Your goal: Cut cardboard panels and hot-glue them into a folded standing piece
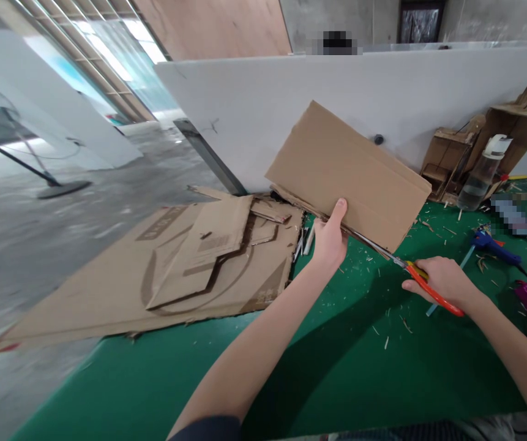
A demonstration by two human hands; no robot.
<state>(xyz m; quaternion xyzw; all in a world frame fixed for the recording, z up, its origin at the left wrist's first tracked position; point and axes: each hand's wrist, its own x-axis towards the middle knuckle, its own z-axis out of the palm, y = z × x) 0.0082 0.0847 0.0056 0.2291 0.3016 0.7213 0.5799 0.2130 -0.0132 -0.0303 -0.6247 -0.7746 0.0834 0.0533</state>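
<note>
Clearly the cardboard piece (346, 177) is the thing everything hangs on: a flat rectangle held tilted above the green table (336, 367), its long axis running from upper left, toward the white wall, down to lower right. The left hand (330, 242) is clamped on the piece's lower long edge, thumb on the near face and fingers behind, and sits closer to that edge than the other hand does. Just right of that grip, along the same lower edge, the scissors (410, 272) lie with their blades pointing up-left toward the left hand. The right hand (444, 282) is closed around the orange handles, off the lower right corner of the piece. Left of the piece, larger cardboard sheets (190, 263) lie flat, overhanging the table edge. Right of it, a blue glue gun (493, 244) rests on the table.
</note>
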